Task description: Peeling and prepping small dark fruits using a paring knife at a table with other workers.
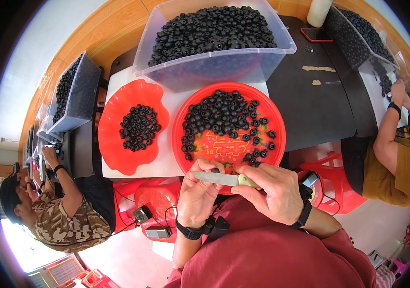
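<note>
My right hand [278, 191] is closed around the pale green handle of a knife [217, 178], its blade pointing left. At the near edge of the round red tray [282, 128], my left hand [195, 200] pinches a small round black piece [215, 170], mostly covered by fingers and blade. The blade lies across it, by the left fingertips; whether it cuts in I cannot tell. Many black pieces [217, 113] like large beads, some showing a hole, crowd the tray's far part. More black pieces [139, 127] sit on a wavy-edged red plate [111, 120] at the left.
A clear plastic bin [210, 74] heaped with black pieces stands behind the tray. On the dark table [310, 105] to its right lies a phone [316, 34]. One person [66, 211] works at the left, another [397, 153] at the right. Red stools [157, 201] stand close by.
</note>
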A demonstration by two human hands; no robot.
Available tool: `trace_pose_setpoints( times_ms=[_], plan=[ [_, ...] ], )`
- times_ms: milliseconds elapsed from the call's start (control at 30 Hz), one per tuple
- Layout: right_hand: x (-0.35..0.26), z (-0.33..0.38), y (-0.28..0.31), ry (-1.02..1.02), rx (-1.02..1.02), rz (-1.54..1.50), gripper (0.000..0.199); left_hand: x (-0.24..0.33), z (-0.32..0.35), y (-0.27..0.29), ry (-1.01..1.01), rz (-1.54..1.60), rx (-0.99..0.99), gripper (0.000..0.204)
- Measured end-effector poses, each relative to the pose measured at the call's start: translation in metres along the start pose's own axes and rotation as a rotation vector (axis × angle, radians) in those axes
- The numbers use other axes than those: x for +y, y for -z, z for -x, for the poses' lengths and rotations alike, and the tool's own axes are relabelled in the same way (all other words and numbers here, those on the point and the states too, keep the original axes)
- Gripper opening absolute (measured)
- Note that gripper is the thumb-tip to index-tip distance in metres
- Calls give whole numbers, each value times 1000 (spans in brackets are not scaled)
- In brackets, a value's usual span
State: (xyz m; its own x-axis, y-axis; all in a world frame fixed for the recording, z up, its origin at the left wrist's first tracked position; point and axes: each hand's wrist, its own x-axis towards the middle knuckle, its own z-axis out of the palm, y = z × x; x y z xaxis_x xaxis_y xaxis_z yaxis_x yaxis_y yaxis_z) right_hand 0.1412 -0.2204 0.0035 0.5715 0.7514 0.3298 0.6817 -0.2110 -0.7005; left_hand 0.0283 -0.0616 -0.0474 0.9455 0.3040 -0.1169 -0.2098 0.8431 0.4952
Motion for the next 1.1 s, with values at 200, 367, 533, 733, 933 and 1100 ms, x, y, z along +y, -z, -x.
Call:
trace_pose_setpoints(
  times_ms=[200,367,533,733,933,1100],
  plan=[
    [2,-2,-5,6,24,6,33,-1,-1,2,-29,-25,10,16],
    [2,-3,-7,24,45,8,32,-4,-4,2,-58,-79,-4,16],
    [1,-6,-7,6,17,10,31,-3,-4,1,-64,-61,-8,14],
    [19,-9,-2,-14,79,70,28,4,2,-3,-34,-35,-70,11],
    [12,-6,13,-84,28,-134,24,8,5,-7,-49,-90,-8,10],
    [1,1,7,-15,14,-127,32,6,6,-6,-41,-48,62,12]
  ],
)
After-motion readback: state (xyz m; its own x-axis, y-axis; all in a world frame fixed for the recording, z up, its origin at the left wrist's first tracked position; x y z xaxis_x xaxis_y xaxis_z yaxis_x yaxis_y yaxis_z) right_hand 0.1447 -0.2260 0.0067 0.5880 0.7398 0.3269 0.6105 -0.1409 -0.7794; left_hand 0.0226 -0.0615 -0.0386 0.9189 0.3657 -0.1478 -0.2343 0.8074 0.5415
